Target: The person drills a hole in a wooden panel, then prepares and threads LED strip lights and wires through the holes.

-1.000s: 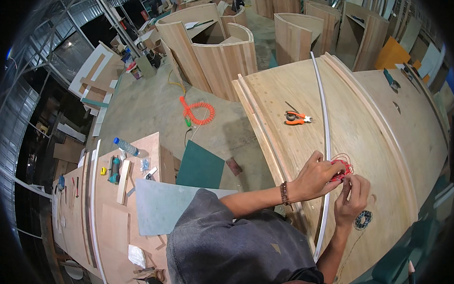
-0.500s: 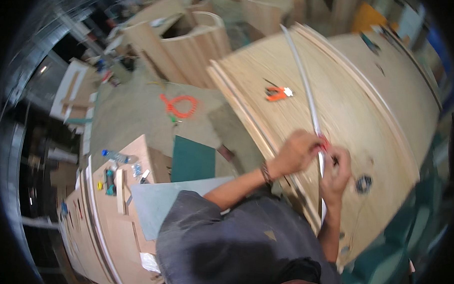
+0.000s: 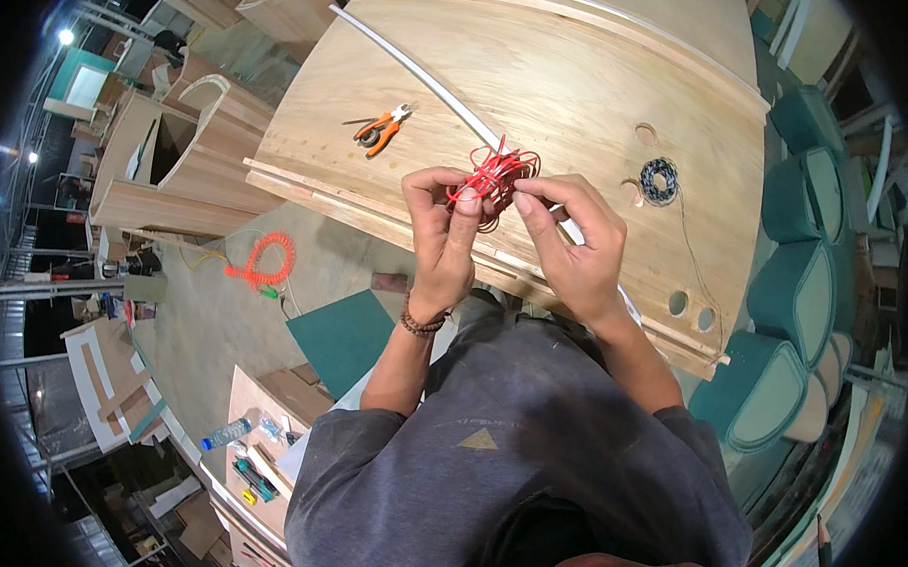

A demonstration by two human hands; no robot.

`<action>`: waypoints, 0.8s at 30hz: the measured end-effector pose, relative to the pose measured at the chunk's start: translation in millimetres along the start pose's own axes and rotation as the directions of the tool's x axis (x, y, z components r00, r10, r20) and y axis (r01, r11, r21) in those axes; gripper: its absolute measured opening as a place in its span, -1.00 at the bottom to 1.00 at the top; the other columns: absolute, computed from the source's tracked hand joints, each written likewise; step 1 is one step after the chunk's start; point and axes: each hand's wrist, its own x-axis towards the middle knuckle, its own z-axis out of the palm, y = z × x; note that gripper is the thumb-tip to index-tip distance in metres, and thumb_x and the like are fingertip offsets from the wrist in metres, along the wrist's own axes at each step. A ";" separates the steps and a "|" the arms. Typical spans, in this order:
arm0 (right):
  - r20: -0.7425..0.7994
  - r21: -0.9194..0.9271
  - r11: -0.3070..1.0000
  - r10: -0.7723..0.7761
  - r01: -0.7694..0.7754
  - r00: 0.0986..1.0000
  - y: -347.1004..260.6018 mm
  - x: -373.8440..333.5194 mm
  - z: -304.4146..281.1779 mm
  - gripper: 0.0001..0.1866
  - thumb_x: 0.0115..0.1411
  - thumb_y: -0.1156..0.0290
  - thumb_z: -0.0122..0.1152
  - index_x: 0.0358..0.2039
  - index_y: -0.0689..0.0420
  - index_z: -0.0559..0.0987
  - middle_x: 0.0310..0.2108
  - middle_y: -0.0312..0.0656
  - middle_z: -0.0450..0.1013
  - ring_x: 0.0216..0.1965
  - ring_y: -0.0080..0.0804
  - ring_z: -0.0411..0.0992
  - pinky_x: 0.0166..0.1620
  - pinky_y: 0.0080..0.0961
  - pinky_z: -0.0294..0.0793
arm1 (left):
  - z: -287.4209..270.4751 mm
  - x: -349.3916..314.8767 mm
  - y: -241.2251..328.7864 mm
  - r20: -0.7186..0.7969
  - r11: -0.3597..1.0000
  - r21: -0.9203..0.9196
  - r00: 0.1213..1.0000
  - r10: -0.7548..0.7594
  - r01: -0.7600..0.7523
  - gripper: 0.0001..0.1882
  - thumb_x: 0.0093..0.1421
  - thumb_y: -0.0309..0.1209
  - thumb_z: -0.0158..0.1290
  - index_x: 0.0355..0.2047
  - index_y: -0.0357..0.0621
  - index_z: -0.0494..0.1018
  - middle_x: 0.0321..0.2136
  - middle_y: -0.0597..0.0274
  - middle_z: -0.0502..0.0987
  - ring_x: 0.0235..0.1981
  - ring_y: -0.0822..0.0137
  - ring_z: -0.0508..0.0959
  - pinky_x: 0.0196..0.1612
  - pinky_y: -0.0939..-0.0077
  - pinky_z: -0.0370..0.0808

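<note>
A tangled bundle of red wire (image 3: 500, 175) is held up in front of me over the near edge of the wooden panel (image 3: 541, 97). My left hand (image 3: 444, 228) grips its left side between thumb and fingers. On the bundle's right side, my right hand (image 3: 576, 238) pinches at the strands with thumb and forefinger. Behind the bundle a long white strip (image 3: 421, 74) lies slantwise across the panel. Orange-handled cutting pliers (image 3: 382, 131) rest on the panel to the left, beside a small dark ring. To the right sits a coil of dark and white wire (image 3: 660, 182).
Round holes pierce the panel, one hole (image 3: 678, 303) near its right corner. Green padded seats (image 3: 794, 285) line the right side. An orange coiled hose (image 3: 265, 260) lies on the floor at left. A low workbench with a water bottle (image 3: 227, 433) stands lower left.
The view has swung round to the right. The red wire, small and mostly hidden between my hands before, now shows as a wide bundle, and my hands have moved farther apart.
</note>
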 end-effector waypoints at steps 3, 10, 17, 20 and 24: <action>0.006 -0.031 0.999 0.012 -0.012 1.000 -3.2 2.9 0.2 -0.86 0.15 0.58 0.36 -0.25 0.23 0.68 -0.35 -0.13 0.57 -0.38 -0.37 0.53 -0.43 -0.55 0.46 | -0.3 -1.2 3.0 0.008 0.994 -0.096 0.999 -0.048 0.048 -0.64 0.44 -0.41 -0.06 0.14 -0.11 0.09 -0.21 0.21 0.47 -0.23 0.52 0.46 -0.12 0.58 0.43; -0.138 -0.313 0.942 -0.169 0.118 0.976 -2.9 24.3 -10.8 -0.83 0.26 0.39 0.29 -0.23 0.20 0.68 -0.37 -0.20 0.57 -0.36 -0.41 0.49 -0.30 -0.50 0.44 | 1.0 7.4 21.2 0.091 0.929 -0.259 0.965 -0.248 0.263 -0.63 0.46 -0.34 -0.08 0.19 -0.17 0.18 -0.45 0.38 0.34 -0.47 0.58 0.27 -0.35 0.65 0.29; 0.407 0.206 0.844 0.386 -0.495 0.828 17.3 31.3 -34.2 -0.73 0.34 0.28 0.24 -0.17 0.25 0.65 -0.42 -0.36 0.55 -0.39 -0.70 0.41 -0.30 -0.66 0.39 | 3.4 10.7 36.0 0.068 0.862 -0.282 0.906 -0.419 0.420 -0.54 0.48 -0.26 -0.14 0.26 -0.26 0.21 -0.50 0.44 0.18 -0.52 0.55 0.20 -0.35 0.56 0.35; 0.355 0.237 0.810 0.441 -0.536 0.824 24.3 27.3 -29.5 -0.74 0.33 0.28 0.25 -0.20 0.25 0.65 -0.42 -0.34 0.55 -0.37 -0.69 0.42 -0.32 -0.63 0.39 | 2.9 12.0 31.6 0.096 0.836 -0.303 0.888 -0.450 0.457 -0.55 0.50 -0.24 -0.16 0.26 -0.27 0.24 -0.50 0.43 0.18 -0.52 0.56 0.21 -0.36 0.58 0.36; 0.140 0.037 0.939 0.333 -0.341 0.933 10.4 25.9 -23.1 -0.82 0.28 0.33 0.30 -0.26 0.20 0.66 -0.43 -0.33 0.54 -0.36 -0.62 0.42 -0.30 -0.59 0.38 | 4.2 9.0 25.9 0.042 0.903 -0.122 0.911 -0.409 0.411 -0.57 0.51 -0.24 -0.17 0.22 -0.27 0.29 -0.51 0.46 0.18 -0.53 0.58 0.19 -0.38 0.61 0.32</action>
